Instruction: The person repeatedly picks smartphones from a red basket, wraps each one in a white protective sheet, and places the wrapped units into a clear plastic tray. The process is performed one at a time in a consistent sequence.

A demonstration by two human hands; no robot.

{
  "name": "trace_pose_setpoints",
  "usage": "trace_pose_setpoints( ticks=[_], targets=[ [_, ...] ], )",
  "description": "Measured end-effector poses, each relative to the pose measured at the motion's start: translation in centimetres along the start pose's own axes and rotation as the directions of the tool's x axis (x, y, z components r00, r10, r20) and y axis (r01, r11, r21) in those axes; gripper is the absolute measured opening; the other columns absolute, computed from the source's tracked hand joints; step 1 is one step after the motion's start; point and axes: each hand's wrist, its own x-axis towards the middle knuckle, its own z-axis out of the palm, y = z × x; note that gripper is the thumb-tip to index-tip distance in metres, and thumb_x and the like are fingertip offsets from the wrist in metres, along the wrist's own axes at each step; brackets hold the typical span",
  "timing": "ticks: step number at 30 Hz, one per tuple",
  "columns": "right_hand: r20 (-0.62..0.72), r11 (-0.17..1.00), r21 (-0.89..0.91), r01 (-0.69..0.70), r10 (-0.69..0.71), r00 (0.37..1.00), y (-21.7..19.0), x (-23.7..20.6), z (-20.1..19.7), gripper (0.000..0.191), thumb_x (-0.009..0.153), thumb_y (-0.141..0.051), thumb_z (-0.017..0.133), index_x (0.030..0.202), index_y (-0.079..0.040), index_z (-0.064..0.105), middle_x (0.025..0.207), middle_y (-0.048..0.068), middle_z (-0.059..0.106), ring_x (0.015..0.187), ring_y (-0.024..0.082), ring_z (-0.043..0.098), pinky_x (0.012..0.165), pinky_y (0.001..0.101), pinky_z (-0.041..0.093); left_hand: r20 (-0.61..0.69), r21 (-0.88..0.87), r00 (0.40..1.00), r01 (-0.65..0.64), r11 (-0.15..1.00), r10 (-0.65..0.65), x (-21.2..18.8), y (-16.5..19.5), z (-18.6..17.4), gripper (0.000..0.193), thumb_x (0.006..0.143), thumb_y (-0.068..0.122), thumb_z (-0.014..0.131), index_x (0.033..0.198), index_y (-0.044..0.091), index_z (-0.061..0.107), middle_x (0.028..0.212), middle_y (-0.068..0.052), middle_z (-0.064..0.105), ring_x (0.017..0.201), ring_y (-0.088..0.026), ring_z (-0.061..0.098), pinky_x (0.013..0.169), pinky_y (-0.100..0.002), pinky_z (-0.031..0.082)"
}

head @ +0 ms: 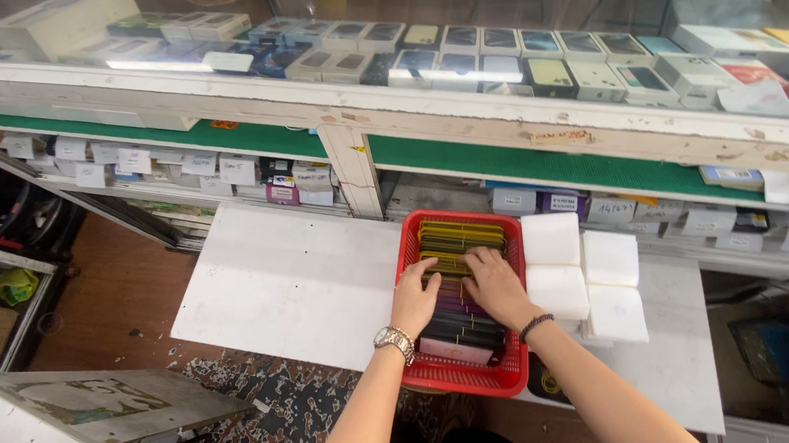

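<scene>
Looking down through the head camera, a red plastic basket [507, 378] is seen resting on a white board [288, 280] that serves as the desk. A row of thin flat cases [456, 245], yellow at the far end and purple to black nearer, is stood on edge inside it, so that each can be flicked through like a file. The left hand [415, 294], with a wristwatch [394, 340] worn on it, is laid on the row with fingers bent and spread, nothing being gripped. The right hand [494, 282] is pressed beside it, fingers parting the cases, nothing lifted. Just right of the basket, white foam blocks [583, 273] are stacked. Beyond, a worn glass display counter [517, 120] filled with small boxes is seen, with labelled boxes shelved beneath on green lining. A brown floor is shown to the left.
</scene>
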Motion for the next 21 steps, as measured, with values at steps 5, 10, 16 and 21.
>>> trace_pose_setpoints(
  ticks=[5,10,16,21],
  targets=[
    [0.267,0.984,0.158,-0.080,0.035,0.963,-3.7,-6.4,0.2,0.026,0.087,-0.017,0.073,0.109,-0.006,0.063,0.107,0.008,0.061,0.108,0.028,0.061,0.091,0.0410,0.054,0.033,-0.024,0.999,-0.020,0.999,0.021,-0.8,-1.4,0.2,0.032,0.094,0.024,0.064,0.122,0.010,0.070,0.121,-0.015,0.068,0.113,-0.032,0.064,0.098,-0.041,0.051],
    [-0.026,0.982,0.003,0.188,-0.188,0.982,-5.3,-10.6,0.4,0.036,0.081,-0.012,0.073,0.115,-0.005,0.065,0.113,0.010,0.061,0.103,0.028,0.060,0.087,0.0415,0.051,0.110,-0.041,0.992,-0.051,0.998,0.055,-2.2,-1.5,1.0,0.031,0.094,0.023,0.064,0.121,0.010,0.069,0.119,-0.013,0.070,0.109,-0.029,0.067,0.096,-0.039,0.052],
    [-0.025,0.971,-0.189,0.149,-0.156,0.987,-5.7,-12.5,1.9,0.034,0.084,-0.009,0.070,0.118,-0.006,0.064,0.105,0.008,0.057,0.098,0.027,0.059,0.086,0.0405,0.051,0.190,-0.056,0.975,-0.104,0.993,0.112,-2.9,-1.6,-0.4,0.030,0.093,0.024,0.065,0.120,0.010,0.070,0.116,-0.012,0.070,0.106,-0.028,0.068,0.095,-0.038,0.054],
    [0.077,0.990,-0.129,0.065,-0.055,0.996,-4.8,-10.3,5.1,0.026,0.085,-0.008,0.072,0.107,-0.007,0.058,0.102,0.009,0.055,0.100,0.028,0.060,0.087,0.0390,0.052,0.248,-0.047,0.963,-0.094,0.994,0.103,-1.3,-2.9,-1.9,0.031,0.093,0.025,0.066,0.120,0.010,0.071,0.117,-0.012,0.070,0.107,-0.028,0.067,0.094,-0.038,0.054]
  ],
)
